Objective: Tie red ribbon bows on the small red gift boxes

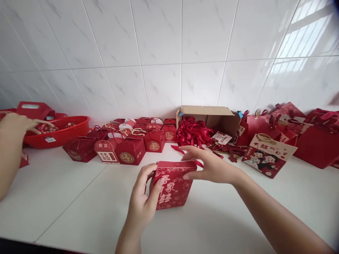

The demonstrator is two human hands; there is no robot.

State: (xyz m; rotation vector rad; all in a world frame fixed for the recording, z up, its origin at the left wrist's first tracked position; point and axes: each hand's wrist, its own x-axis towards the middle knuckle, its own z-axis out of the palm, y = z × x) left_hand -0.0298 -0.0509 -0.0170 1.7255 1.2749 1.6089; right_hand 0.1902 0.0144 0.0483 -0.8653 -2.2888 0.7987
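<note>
Left hand (144, 193) grips red gift box (176, 188), right hand (202, 165) half-curled at its top, ribbon (178, 149) hold unclear; squeezing too hard could buckle the walls.

The left forearm (131, 233) rises from below, the left hand (144, 195) upright, fingers curled and thumb slanting upward in a grip; the right forearm (272, 208) slants in from lower right, the right hand (210, 167) pointing leftward, thumb and fingers parted.
</note>
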